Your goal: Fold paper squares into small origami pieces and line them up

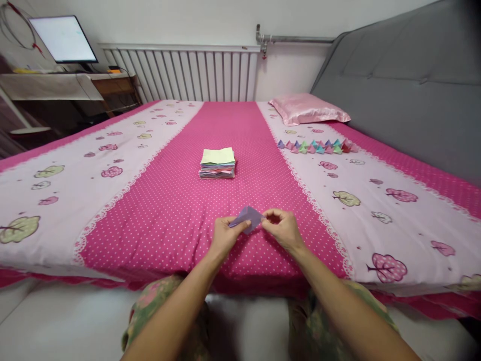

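Note:
A piece of purple folded paper (251, 216) is held between my two hands, just above the near edge of the bed. My left hand (227, 234) grips its left side, with the thumb lying across the front. At its right corner, the fingertips of my right hand (282, 228) pinch the paper. Farther back on the pink dotted strip sits a stack of coloured paper squares (217, 163), with a pale yellow sheet on top. To the right, several small folded paper pieces (319, 147) in purple, pink, green, teal and red stand in rows.
The bedspread (240, 125) has a pink middle strip and tree-patterned sides. A pink pillow (308, 108) lies at the back right by the grey headboard (406, 75). Behind the bed is a radiator (188, 74). A monitor (64, 39) stands on a desk at the far left.

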Available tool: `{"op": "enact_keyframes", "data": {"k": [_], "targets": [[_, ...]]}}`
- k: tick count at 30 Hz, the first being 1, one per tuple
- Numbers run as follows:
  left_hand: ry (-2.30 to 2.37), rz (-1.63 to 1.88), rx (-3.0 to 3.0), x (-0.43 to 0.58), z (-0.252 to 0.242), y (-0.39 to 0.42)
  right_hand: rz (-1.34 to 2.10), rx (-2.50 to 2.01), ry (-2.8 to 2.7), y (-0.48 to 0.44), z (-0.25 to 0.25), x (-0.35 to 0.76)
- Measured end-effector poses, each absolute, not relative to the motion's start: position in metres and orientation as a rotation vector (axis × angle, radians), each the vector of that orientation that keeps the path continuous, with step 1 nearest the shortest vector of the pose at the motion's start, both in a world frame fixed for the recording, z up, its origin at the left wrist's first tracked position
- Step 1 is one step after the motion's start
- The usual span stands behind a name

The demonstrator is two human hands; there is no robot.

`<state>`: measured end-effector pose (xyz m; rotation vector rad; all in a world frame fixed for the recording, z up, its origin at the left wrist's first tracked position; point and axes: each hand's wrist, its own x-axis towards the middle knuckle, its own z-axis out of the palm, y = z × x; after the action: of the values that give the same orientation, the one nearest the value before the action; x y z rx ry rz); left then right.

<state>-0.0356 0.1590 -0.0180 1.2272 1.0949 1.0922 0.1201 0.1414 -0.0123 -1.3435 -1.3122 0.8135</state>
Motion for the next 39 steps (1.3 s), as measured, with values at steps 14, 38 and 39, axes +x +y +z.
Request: {"op": "enact_keyframes", "data": {"k": [14, 38, 39], "targets": [[1.081, 1.15, 0.988, -0.039, -0.012, 0.159, 1.097, -1.11, -1.164, 0.146, -0.013, 0.129], [0.985, 1.054, 1.156, -0.034, -0.012, 0.156, 1.056, -1.195, -1.304, 0.143, -0.023, 0.117], [0.996, 1.053, 1.159, -0.034, -0.012, 0.156, 1.038, -1.21, -1.32, 0.143, -0.024, 0.117]]}}
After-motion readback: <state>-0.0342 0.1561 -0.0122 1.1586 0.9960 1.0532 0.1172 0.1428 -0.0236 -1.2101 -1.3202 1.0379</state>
